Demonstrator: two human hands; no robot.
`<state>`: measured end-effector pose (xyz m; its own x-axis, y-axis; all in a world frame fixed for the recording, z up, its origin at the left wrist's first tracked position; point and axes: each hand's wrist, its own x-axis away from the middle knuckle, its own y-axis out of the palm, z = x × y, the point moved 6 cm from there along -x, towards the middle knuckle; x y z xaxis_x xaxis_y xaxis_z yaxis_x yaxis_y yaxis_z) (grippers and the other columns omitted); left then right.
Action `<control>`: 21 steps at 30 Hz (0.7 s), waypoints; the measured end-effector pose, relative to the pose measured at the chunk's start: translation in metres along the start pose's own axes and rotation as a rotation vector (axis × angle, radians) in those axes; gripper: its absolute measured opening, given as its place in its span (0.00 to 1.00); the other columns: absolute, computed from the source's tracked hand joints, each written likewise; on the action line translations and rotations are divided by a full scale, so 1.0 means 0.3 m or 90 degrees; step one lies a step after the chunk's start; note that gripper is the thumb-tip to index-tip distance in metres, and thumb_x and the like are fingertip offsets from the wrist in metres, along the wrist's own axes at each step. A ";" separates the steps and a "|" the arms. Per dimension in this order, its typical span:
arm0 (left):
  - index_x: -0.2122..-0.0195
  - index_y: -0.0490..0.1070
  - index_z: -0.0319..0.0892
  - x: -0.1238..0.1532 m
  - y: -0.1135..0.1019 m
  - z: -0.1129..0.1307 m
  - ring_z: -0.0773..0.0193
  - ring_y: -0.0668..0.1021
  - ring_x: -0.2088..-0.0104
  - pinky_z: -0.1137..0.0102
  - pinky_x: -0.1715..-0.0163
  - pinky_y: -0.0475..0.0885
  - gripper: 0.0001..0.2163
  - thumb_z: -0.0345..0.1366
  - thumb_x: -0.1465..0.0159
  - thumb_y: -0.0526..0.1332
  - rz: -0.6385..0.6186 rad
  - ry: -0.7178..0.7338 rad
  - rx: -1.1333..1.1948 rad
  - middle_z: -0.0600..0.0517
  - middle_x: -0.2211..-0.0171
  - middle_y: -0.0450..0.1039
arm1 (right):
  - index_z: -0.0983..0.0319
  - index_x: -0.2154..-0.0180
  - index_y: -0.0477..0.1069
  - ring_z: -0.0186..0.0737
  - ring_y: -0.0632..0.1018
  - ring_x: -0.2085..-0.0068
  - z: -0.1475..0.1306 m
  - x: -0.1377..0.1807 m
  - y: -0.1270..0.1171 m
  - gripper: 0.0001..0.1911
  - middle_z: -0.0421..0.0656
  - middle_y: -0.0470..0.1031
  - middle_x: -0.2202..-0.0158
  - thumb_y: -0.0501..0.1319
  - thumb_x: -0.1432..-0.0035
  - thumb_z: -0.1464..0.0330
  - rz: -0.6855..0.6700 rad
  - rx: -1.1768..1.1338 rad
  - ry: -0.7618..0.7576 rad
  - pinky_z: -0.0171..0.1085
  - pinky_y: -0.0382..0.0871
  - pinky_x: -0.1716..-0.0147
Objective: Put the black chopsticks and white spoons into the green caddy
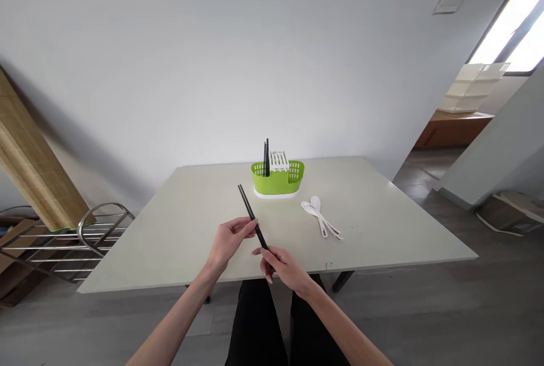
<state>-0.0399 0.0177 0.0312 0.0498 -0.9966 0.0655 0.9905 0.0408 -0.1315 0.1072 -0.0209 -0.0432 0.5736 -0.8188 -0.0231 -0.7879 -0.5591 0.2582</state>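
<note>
A pair of black chopsticks (247,203) slants above the near part of the table, their tips pointing away from me. My left hand (232,239) pinches them around the middle. Lower down, my right hand (283,268) is closed around their near end. Beyond my hands stands a green utensil basket (275,184) on a white base, with a white slotted rack on its top. More black chopsticks (266,159) stand upright in its left section. To the right of my hands, several white spoons (319,216) lie crossed on the tabletop.
The pale table (170,230) reaches back to a white wall. A metal rack (63,247) with boxes and a rolled bamboo mat (38,156) are at the left. Translucent stacked boxes (470,88) stand by the window, and a grey bin (512,213) is on the floor at right.
</note>
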 end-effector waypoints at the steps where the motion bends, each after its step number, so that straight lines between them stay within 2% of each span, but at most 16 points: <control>1: 0.59 0.83 0.40 0.001 -0.009 0.001 0.55 0.86 0.61 0.59 0.51 0.83 0.24 0.55 0.46 0.76 0.008 -0.001 0.007 0.44 0.59 0.86 | 0.63 0.47 0.77 0.33 0.72 0.76 0.003 0.007 -0.006 0.32 0.37 0.72 0.73 0.58 0.32 0.42 0.010 0.008 -0.001 0.37 0.66 0.70; 6: 0.59 0.84 0.40 -0.003 -0.026 0.014 0.53 0.86 0.60 0.58 0.51 0.83 0.25 0.56 0.47 0.76 0.032 0.009 0.017 0.44 0.58 0.86 | 0.62 0.47 0.78 0.31 0.67 0.77 0.001 0.042 -0.018 0.31 0.34 0.66 0.75 0.58 0.30 0.43 0.012 0.019 -0.003 0.36 0.63 0.71; 9: 0.60 0.84 0.40 -0.028 -0.003 0.024 0.54 0.86 0.61 0.58 0.52 0.84 0.24 0.56 0.47 0.76 0.017 0.026 0.006 0.44 0.59 0.86 | 0.63 0.45 0.77 0.32 0.70 0.75 -0.002 0.041 -0.035 0.32 0.36 0.70 0.74 0.57 0.30 0.43 0.009 0.015 -0.011 0.37 0.65 0.70; 11: 0.60 0.84 0.39 -0.073 -0.006 0.059 0.54 0.86 0.61 0.58 0.53 0.84 0.25 0.57 0.46 0.75 0.026 0.060 -0.007 0.44 0.60 0.86 | 0.62 0.41 0.74 0.34 0.74 0.72 0.002 0.030 -0.079 0.33 0.39 0.75 0.69 0.58 0.31 0.43 0.023 0.014 -0.027 0.38 0.69 0.67; 14: 0.59 0.83 0.38 -0.195 -0.068 0.184 0.55 0.86 0.63 0.58 0.53 0.83 0.26 0.57 0.45 0.73 0.123 0.159 -0.032 0.44 0.61 0.86 | 0.59 0.37 0.69 0.37 0.77 0.67 0.014 0.017 -0.211 0.34 0.43 0.78 0.61 0.62 0.34 0.44 0.107 0.051 -0.069 0.40 0.73 0.64; 17: 0.56 0.81 0.37 -0.356 -0.147 0.346 0.56 0.86 0.61 0.59 0.54 0.83 0.24 0.55 0.40 0.70 0.269 0.290 -0.059 0.44 0.59 0.85 | 0.60 0.40 0.69 0.38 0.78 0.68 0.034 0.025 -0.373 0.32 0.43 0.77 0.62 0.63 0.35 0.45 0.245 0.110 -0.086 0.40 0.74 0.66; 19: 0.54 0.80 0.36 -0.477 -0.161 0.420 0.57 0.86 0.61 0.60 0.54 0.84 0.23 0.52 0.38 0.69 0.300 0.337 -0.077 0.43 0.58 0.85 | 0.60 0.44 0.70 0.38 0.77 0.70 0.048 0.038 -0.448 0.31 0.42 0.77 0.64 0.62 0.36 0.45 0.320 0.129 -0.089 0.40 0.73 0.69; 21: 0.54 0.79 0.35 -0.595 -0.145 0.451 0.58 0.86 0.62 0.62 0.55 0.84 0.21 0.49 0.36 0.68 0.296 0.349 -0.105 0.42 0.58 0.85 | 0.60 0.46 0.71 0.39 0.77 0.71 0.057 0.047 -0.476 0.29 0.42 0.76 0.66 0.60 0.34 0.44 0.348 0.152 -0.097 0.40 0.73 0.72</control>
<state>-0.0743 0.2034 0.1592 0.3453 -0.7739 -0.5308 0.8486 0.4990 -0.1755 0.2240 0.0452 -0.0968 0.0480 -0.9947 -0.0910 -0.9975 -0.0525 0.0480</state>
